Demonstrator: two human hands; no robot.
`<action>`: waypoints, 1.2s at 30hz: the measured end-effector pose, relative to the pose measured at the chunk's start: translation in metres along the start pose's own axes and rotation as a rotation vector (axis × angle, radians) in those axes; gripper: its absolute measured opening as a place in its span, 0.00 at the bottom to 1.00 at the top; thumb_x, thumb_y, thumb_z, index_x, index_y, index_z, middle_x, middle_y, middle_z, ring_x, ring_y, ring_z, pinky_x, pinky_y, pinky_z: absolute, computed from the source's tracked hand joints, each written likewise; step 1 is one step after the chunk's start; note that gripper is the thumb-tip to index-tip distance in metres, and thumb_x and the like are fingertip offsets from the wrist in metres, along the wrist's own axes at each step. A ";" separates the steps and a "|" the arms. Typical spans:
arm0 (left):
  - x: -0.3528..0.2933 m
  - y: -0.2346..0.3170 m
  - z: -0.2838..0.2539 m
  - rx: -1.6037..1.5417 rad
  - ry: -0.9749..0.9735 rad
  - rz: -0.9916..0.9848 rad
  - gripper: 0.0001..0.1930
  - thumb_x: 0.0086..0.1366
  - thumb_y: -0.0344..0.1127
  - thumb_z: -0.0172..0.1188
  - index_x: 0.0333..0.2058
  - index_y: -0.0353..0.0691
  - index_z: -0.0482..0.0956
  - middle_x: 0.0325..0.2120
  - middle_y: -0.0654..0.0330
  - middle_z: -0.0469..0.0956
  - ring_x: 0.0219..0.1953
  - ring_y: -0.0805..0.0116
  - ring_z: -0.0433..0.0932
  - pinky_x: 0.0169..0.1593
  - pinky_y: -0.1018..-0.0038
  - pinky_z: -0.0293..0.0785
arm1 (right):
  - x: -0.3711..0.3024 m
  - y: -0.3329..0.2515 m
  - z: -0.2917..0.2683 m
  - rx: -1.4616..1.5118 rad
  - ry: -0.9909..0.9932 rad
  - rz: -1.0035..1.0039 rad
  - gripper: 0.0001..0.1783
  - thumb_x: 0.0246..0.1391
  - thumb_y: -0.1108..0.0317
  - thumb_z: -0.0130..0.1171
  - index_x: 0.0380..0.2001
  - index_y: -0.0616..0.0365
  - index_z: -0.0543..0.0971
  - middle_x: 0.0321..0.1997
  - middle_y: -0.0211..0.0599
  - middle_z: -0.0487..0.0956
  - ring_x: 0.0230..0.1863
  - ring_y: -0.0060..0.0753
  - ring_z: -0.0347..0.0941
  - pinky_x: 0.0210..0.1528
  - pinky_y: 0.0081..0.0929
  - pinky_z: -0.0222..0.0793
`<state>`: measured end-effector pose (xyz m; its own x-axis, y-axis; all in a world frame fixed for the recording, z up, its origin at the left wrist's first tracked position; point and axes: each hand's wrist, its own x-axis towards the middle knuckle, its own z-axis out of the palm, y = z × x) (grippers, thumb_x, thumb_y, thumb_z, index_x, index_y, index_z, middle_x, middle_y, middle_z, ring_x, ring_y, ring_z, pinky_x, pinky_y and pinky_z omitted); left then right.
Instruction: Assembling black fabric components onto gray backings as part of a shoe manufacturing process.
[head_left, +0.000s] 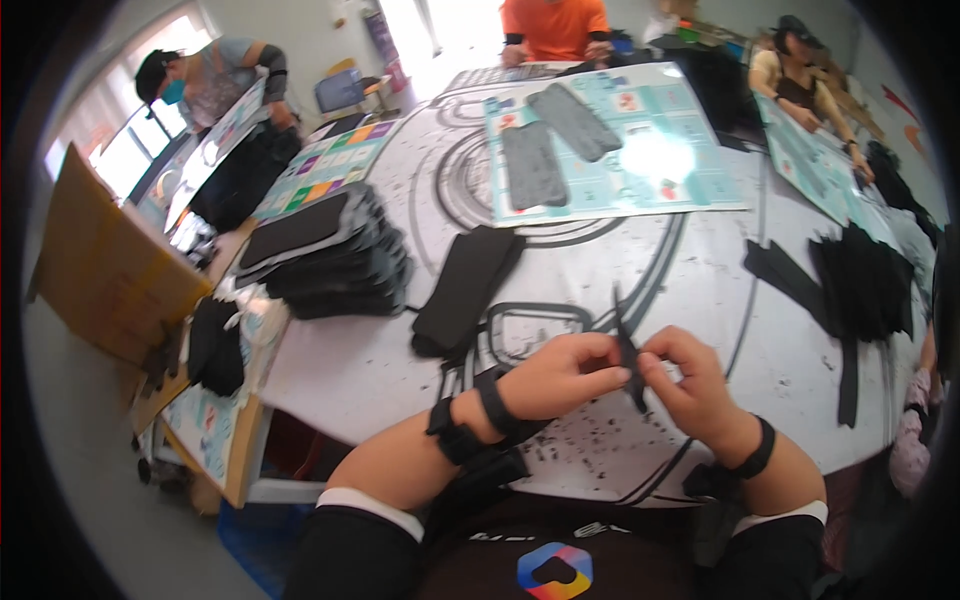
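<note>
Near the table's front edge, my left hand [572, 376] and my right hand [692, 384] meet at a thin dark cloth piece [622, 330], seen almost edge-on. Thumb and fingers of each hand are pinched on its lower part, and its narrow tip points away from me. Just left of my hands lies a flat black folded cloth piece, like a sock [468, 285]. Farther left stands a tall stack of black and grey folded cloth pieces [325, 250]. Two grey cloth pieces [536, 165] rest on a shiny printed board [610, 200] ahead.
The white table [400, 380] carries black line drawings and dark specks. A heap of black cloth strips [860, 280] lies at the right. A cardboard box [110, 260] stands at the left. Several people work around the table, including one in orange [556, 30] opposite.
</note>
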<state>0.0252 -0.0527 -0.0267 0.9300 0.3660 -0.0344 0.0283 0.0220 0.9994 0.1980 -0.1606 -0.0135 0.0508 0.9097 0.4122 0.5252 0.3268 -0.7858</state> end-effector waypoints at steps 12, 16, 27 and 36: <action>-0.016 0.043 -0.039 -0.231 0.885 0.783 0.41 0.60 0.24 0.44 0.65 0.50 0.29 0.21 0.64 0.66 0.13 0.79 0.61 0.16 0.83 0.61 | 0.000 0.003 0.000 0.118 0.077 0.066 0.03 0.53 0.77 0.50 0.26 0.65 0.72 0.25 0.33 0.72 0.27 0.22 0.67 0.33 0.19 0.63; -0.047 0.063 -0.024 0.205 0.808 0.860 0.24 0.57 0.24 0.46 0.47 0.47 0.45 0.17 0.65 0.66 0.14 0.77 0.63 0.36 0.72 0.53 | 0.001 0.003 0.000 0.109 0.077 0.041 0.03 0.53 0.76 0.52 0.26 0.65 0.73 0.25 0.33 0.72 0.27 0.23 0.67 0.33 0.19 0.64; -0.037 0.069 -0.012 -0.130 0.164 0.698 0.17 0.59 0.39 0.40 0.15 0.40 0.68 0.10 0.62 0.68 0.14 0.68 0.67 0.66 0.51 0.30 | -0.001 -0.006 -0.009 0.048 0.077 0.046 0.03 0.50 0.75 0.55 0.26 0.63 0.74 0.24 0.35 0.73 0.25 0.26 0.69 0.29 0.22 0.64; -0.029 0.061 0.005 0.535 0.371 0.658 0.35 0.67 0.55 0.33 0.53 0.24 0.65 0.57 0.41 0.61 0.60 0.52 0.60 0.63 0.65 0.50 | 0.000 -0.004 -0.006 0.050 0.095 -0.058 0.02 0.50 0.75 0.56 0.28 0.62 0.74 0.26 0.37 0.74 0.27 0.28 0.70 0.32 0.23 0.65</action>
<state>0.0016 -0.0671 0.0354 0.6444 0.4291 0.6330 -0.2121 -0.6950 0.6870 0.2008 -0.1632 -0.0073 0.1033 0.8610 0.4981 0.4863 0.3931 -0.7804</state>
